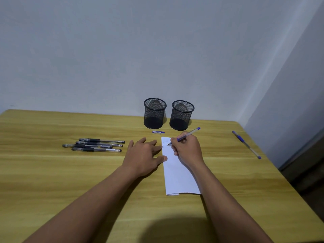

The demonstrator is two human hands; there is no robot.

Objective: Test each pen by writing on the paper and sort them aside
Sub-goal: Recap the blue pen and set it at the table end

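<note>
Pinching the blue pen (pixel 189 133) in the right grip (pixel 187 148), tip down on the paper's (pixel 177 176) far end. Steadying the paper's left edge with the left grip (pixel 143 155), fingers spread flat. Left of the paper, four black pens (pixel 94 145); just beyond it, a loose cap (pixel 158 132).

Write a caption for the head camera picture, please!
Right hand writes with a clear blue pen on folded white paper, left hand resting at its edge.

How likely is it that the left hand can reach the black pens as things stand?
Likely yes. The left hand rests open at the edge of the paper, holding nothing, and only bare table lies between it and the black pens.
</note>
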